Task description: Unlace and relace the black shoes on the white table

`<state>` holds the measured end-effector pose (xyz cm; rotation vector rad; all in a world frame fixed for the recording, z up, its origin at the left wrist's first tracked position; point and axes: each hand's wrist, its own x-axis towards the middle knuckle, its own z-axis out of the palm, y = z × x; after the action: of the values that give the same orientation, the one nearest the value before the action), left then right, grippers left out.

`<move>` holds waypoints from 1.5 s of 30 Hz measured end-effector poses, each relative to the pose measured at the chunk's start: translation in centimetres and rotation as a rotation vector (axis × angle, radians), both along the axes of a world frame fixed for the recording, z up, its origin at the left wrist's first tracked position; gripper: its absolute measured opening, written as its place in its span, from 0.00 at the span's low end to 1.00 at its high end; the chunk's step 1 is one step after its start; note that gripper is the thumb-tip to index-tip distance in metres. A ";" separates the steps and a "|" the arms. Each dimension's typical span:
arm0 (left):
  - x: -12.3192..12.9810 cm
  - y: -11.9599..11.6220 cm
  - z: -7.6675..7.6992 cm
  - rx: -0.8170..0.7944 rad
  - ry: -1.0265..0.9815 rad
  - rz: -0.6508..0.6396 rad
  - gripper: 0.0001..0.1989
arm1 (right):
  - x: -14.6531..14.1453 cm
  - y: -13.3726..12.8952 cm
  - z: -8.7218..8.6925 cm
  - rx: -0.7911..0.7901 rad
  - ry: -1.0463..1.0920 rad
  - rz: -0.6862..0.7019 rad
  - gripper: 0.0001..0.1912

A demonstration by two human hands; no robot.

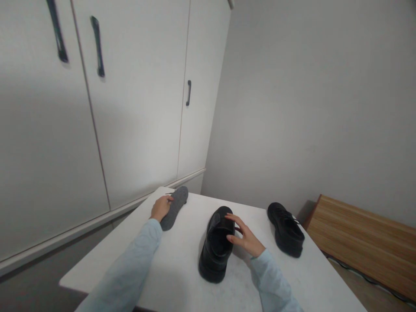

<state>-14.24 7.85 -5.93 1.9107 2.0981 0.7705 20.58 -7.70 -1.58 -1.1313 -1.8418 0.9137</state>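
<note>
My left hand (pixel 161 208) grips the edge of a grey insole (pixel 175 209) at the far left of the white table (pixel 182 260). A thin dark lace end and some dark thing show just behind the insole. At the middle of the table stands a black shoe (pixel 212 260), its heel toward me and its opening facing up. My right hand (pixel 245 237) is at this shoe's right side, fingers apart and curved, fingertips touching the tongue and the rim of the opening. A second black shoe (pixel 287 229), with laces, rests near the table's right edge.
White cabinet doors (pixel 139 108) with dark handles rise behind the table on the left. A grey wall (pixel 308 108) stands behind. Beyond the right edge is a wooden piece of furniture (pixel 364 238), with a cable (pixel 357 274) along its base.
</note>
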 end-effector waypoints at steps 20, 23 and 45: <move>4.9 -5.6 6.8 0.143 0.182 -0.272 0.14 | 0.1 0.0 0.1 -0.020 0.009 0.013 0.30; 6.8 -8.9 9.1 0.159 0.107 -0.544 0.13 | 0.1 0.1 0.0 -0.017 0.002 0.021 0.31; 15.1 -20.6 5.4 0.063 0.331 -0.777 0.13 | 0.0 0.2 0.3 0.016 0.097 -0.085 0.26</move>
<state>0.81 -12.78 -0.55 2.7368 1.2489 0.3565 20.63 -7.48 -1.30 -1.1273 -1.7070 0.8878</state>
